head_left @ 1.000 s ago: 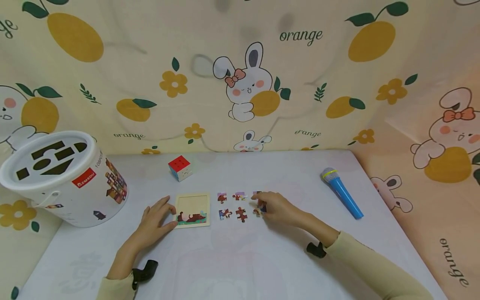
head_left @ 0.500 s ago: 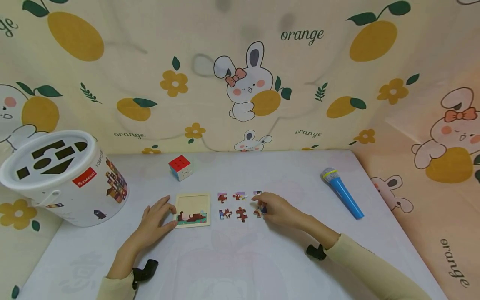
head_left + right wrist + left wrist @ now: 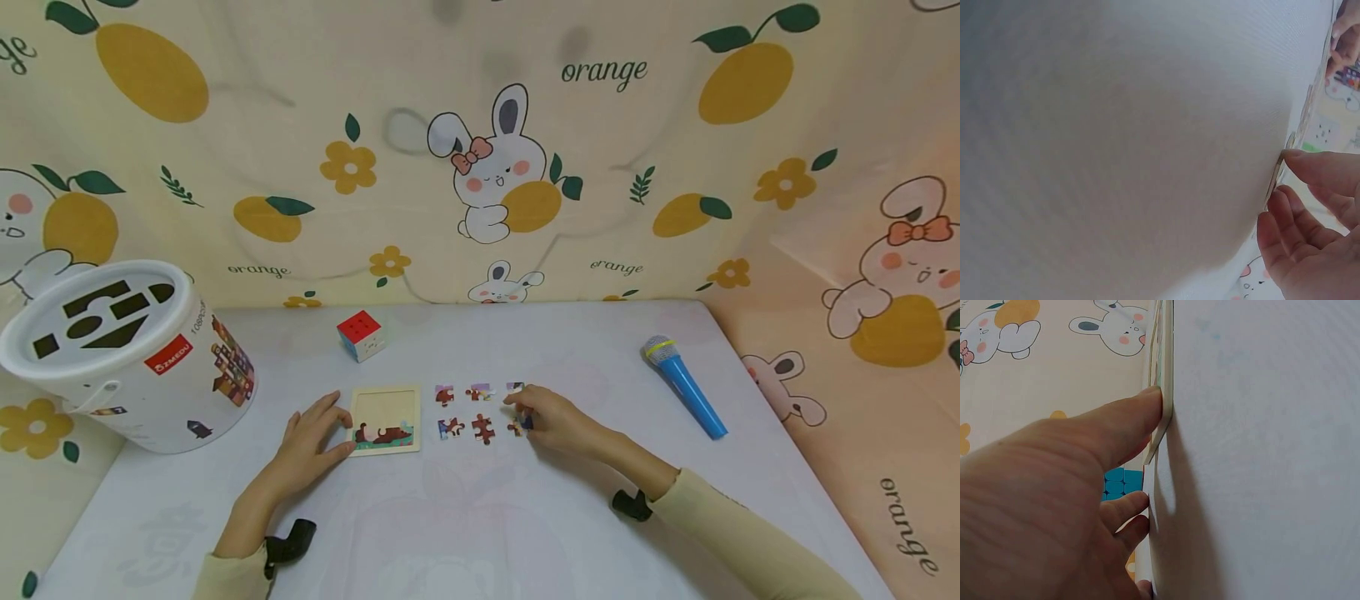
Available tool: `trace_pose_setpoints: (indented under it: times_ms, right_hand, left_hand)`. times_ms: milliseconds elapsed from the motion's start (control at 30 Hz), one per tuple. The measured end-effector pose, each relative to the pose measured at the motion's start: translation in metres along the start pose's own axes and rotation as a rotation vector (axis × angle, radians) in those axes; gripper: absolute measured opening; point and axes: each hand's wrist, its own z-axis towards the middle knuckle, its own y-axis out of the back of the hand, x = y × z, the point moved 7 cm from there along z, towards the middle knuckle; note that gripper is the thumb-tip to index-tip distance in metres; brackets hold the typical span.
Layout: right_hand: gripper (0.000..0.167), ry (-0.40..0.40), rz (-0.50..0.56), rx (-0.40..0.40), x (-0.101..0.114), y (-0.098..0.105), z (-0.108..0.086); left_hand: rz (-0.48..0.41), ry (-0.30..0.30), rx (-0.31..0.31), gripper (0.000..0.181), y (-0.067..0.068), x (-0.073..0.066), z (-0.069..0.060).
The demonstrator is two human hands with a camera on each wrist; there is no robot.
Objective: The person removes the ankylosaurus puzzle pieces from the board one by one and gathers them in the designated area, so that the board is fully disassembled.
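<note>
Left hand (image 3: 311, 442) now, fingers spread, thumb touching the puzzle board (image 3: 384, 403); right hand (image 3: 561, 418) bends over the near row's end puzzle piece (image 3: 514, 425) on the tabletop (image 3: 450, 525), pinch impossible to call! Barely any shift since a second ago; cube (image 3: 361, 336) beyond.

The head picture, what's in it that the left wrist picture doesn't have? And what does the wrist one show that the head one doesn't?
Only the head view shows the big white plastic bucket, the blue toy microphone, the loose brown jigsaw pieces and the right hand.

Only the left wrist view shows the flat, square, pale wooden puzzle tray almost edge-on, up close.

Both show the tray, the left hand touching it, the colourful puzzle cube, the cream bunny-print cloth and the white tabletop.
</note>
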Motion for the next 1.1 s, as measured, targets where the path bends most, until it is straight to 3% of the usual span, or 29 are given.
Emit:
trace_pose_setpoints:
  times_ms: [433, 700, 1100]
  right_hand:
    - [0.048, -0.007, 0.008, 0.000, 0.000, 0.000, 0.000]
    - [0.046, 0.001, 0.010, -0.005, 0.003, 0.001, 0.002]
    - [0.044, 0.076, 0.079, 0.049, 0.033, -0.019, 0.039]
  left_hand:
    - [0.005, -0.015, -0.007, 0.025, 0.002, -0.003, 0.001]
    - [0.007, 0.011, 0.026, 0.034, 0.001, 0.001, 0.002]
    - [-0.003, 0.013, 0.024, 0.036, -0.001, 0.002, 0.000]
